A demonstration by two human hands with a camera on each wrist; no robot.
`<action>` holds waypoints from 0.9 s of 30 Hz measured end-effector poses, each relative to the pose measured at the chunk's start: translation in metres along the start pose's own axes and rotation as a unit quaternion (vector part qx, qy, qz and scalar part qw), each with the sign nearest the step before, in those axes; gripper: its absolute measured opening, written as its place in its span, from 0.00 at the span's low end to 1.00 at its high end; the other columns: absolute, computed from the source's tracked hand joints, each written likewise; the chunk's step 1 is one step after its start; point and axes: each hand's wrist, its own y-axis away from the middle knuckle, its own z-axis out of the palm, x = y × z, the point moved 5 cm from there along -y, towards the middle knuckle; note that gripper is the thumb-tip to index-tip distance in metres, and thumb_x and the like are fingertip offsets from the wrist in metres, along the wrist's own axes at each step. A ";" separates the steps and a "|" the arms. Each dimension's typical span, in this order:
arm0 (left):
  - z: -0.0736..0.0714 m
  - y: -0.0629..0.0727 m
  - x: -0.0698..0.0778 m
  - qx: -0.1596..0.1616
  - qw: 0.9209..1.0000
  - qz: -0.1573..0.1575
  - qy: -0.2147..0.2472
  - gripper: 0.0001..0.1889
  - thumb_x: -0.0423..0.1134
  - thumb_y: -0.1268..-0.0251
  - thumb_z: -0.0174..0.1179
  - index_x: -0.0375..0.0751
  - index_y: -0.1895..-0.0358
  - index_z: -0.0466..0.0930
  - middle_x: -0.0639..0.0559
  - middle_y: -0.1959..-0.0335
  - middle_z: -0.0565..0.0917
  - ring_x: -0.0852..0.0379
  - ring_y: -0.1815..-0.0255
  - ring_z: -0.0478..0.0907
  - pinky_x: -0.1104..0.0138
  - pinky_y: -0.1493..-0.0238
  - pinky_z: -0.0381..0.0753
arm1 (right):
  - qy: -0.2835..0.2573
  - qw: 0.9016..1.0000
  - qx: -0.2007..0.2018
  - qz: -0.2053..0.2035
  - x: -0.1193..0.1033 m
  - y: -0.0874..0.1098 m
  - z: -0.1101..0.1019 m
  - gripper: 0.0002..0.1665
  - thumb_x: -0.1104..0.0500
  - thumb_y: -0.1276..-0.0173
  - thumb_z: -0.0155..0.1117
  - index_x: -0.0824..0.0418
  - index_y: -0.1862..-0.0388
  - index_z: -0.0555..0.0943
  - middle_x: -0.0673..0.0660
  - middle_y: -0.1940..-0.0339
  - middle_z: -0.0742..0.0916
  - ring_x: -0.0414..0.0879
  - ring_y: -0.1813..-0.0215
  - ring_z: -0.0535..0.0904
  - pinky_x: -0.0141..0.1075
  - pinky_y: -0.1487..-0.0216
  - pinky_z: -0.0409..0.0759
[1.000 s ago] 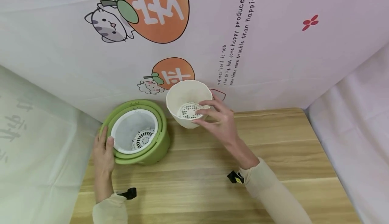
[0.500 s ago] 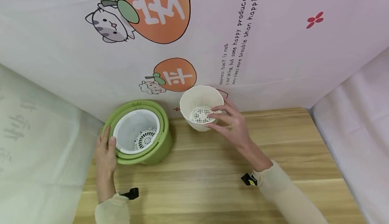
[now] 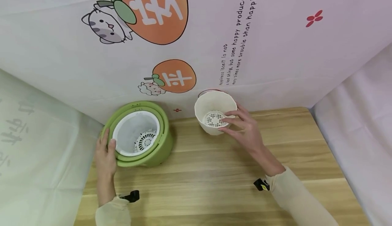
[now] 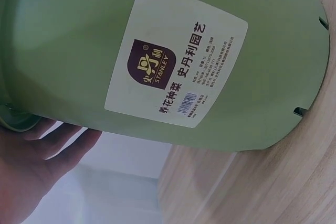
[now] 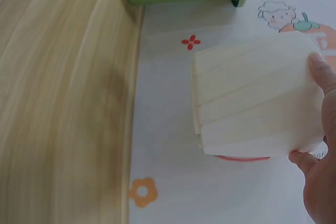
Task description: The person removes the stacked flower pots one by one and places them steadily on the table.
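Note:
Nested green flowerpots (image 3: 163,149) stand at the back left, with a round white pot (image 3: 124,125) with a slotted base inside them. My left hand (image 3: 105,158) grips their left rim, thumb over the edge and fingers down the outside. A printed label (image 4: 176,56) shows on the green wall in the left wrist view. My right hand (image 3: 248,134) pinches the rim of a separate cream faceted flowerpot (image 3: 203,107), its fingers inside and thumb near the front edge. This pot has a perforated base and is held above the table, as the right wrist view shows.
The wood-grain table (image 3: 199,192) runs back to a white printed cloth (image 3: 269,55) that rises behind the pots. Plain white cloth (image 3: 361,107) hangs along the right, and more cloth along the left.
My right hand has carried the cream flowerpot to the right and slightly down in the head view, away from the green pots. My left hand has stayed on the green rim.

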 end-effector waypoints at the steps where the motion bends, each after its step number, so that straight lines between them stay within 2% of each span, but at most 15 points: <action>1: -0.001 0.001 0.000 0.001 1.000 -0.002 0.000 0.29 0.52 0.20 0.43 0.45 0.23 0.60 0.32 0.23 0.55 0.27 0.25 0.49 0.30 0.30 0.45 | 0.002 1.000 0.000 0.004 0.002 0.001 -0.002 0.21 0.68 0.65 0.86 0.64 0.66 0.91 0.61 0.58 0.88 0.68 0.33 0.72 0.51 0.30 0.69; 9: -0.003 0.000 -0.001 0.007 1.000 -0.001 -0.009 0.28 0.51 0.20 0.43 0.46 0.23 0.61 0.31 0.24 0.56 0.25 0.25 0.50 0.31 0.30 0.45 | 0.017 0.999 0.005 0.040 0.016 0.013 -0.017 0.22 0.70 0.66 0.86 0.62 0.67 0.91 0.61 0.57 0.88 0.67 0.31 0.70 0.51 0.29 0.68; 21: -0.001 0.000 -0.002 0.004 1.000 0.000 -0.009 0.29 0.53 0.20 0.42 0.45 0.23 0.60 0.32 0.22 0.53 0.27 0.24 0.48 0.32 0.29 0.44 | 0.052 0.997 0.028 0.058 0.028 0.030 -0.039 0.22 0.71 0.68 0.86 0.62 0.69 0.91 0.61 0.58 0.89 0.68 0.32 0.71 0.53 0.31 0.69; 27: 0.000 -0.001 -0.002 0.005 1.000 0.005 -0.005 0.29 0.53 0.20 0.43 0.44 0.23 0.61 0.33 0.22 0.54 0.28 0.24 0.49 0.33 0.28 0.45 | 0.075 0.993 0.014 0.086 0.038 0.039 -0.050 0.20 0.71 0.66 0.86 0.64 0.69 0.90 0.61 0.56 0.88 0.65 0.31 0.71 0.46 0.29 0.68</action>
